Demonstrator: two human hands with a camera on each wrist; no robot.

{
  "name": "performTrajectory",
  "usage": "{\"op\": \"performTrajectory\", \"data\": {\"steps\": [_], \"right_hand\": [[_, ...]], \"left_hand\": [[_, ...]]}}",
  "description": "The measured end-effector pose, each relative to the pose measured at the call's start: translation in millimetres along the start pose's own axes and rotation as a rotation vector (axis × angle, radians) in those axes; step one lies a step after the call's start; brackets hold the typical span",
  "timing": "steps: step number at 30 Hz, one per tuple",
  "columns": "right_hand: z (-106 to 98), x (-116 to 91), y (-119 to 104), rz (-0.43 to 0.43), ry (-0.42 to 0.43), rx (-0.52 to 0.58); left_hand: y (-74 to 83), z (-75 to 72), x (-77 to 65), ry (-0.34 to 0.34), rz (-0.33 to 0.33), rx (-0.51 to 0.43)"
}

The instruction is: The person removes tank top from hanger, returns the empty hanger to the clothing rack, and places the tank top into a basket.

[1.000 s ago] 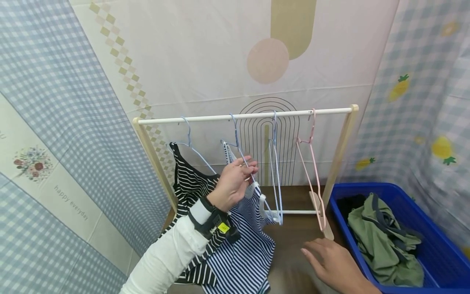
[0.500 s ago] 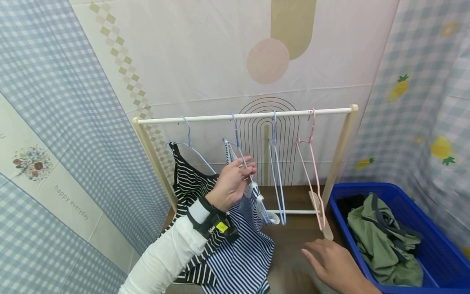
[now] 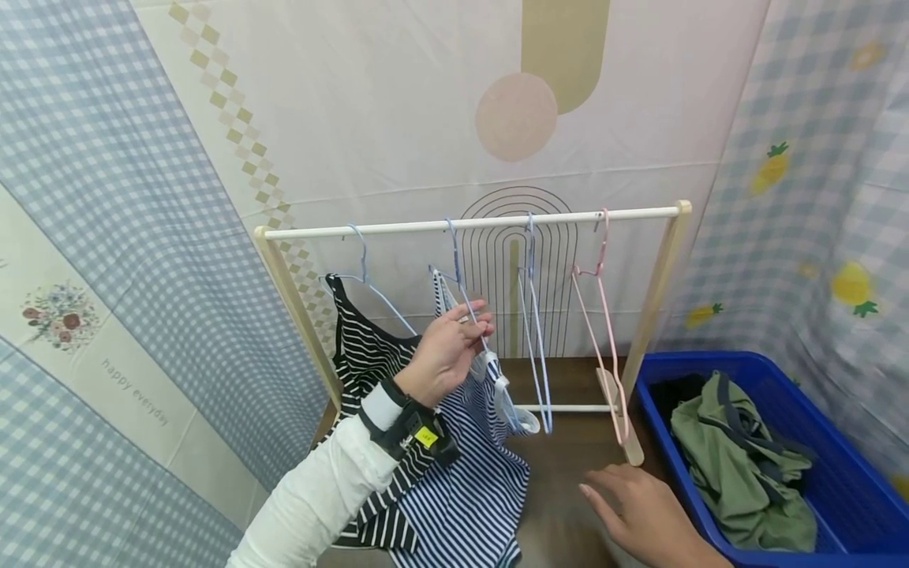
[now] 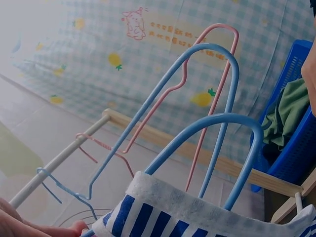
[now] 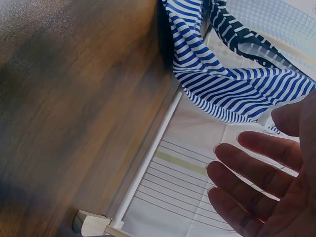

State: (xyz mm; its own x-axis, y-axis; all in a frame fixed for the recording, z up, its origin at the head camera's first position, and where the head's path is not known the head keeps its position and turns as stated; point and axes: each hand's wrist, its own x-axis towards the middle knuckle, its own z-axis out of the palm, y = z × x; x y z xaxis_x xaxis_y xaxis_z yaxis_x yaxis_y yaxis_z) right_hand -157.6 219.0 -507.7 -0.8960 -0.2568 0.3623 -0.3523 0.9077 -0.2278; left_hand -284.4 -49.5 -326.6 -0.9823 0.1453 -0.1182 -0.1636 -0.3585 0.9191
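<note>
My left hand (image 3: 449, 347) pinches the sloping arm of a blue clothes hanger (image 3: 457, 264) that hooks over the rack's rail. From this hanger a blue-and-white striped top (image 3: 476, 465) hangs down, its white-trimmed strap (image 4: 153, 210) around the hanger's rounded blue end in the left wrist view. Low at the front right, my right hand (image 3: 635, 509) is held with fingers loosely extended and nothing in it. In the right wrist view those fingers (image 5: 252, 168) spread below the striped cloth. A black-and-white striped top (image 3: 365, 339) hangs on another blue hanger at the left, partly behind my left sleeve.
The white rail (image 3: 398, 229) runs between wooden posts over a dark wooden surface (image 3: 568, 489). A bare blue hanger (image 3: 543, 347) and a pink hanger (image 3: 609, 331) hang to the right. Beside the rack stands a blue basket (image 3: 862, 481) with green clothing (image 3: 738, 465) and something black.
The blue-and-white top's hanger end has shifted slightly left, and a gap shows between it and the bare blue hanger. My right hand has barely moved.
</note>
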Motion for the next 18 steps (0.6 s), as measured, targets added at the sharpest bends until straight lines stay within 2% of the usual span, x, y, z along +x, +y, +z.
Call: {"op": "performTrajectory", "data": {"steps": [8, 13, 18], "right_hand": [[1, -2, 0, 0.005, -0.010, 0.007], [2, -3, 0, 0.016, -0.028, 0.016], [3, -3, 2, 0.020, -0.012, 0.004]], "left_hand": [[2.0, -2.7, -1.0, -0.007, -0.007, 0.010], [7.8, -3.1, -6.7, -0.054, -0.007, 0.013], [16.3, -0.9, -13.0, -0.099, 0.017, 0.034]]}}
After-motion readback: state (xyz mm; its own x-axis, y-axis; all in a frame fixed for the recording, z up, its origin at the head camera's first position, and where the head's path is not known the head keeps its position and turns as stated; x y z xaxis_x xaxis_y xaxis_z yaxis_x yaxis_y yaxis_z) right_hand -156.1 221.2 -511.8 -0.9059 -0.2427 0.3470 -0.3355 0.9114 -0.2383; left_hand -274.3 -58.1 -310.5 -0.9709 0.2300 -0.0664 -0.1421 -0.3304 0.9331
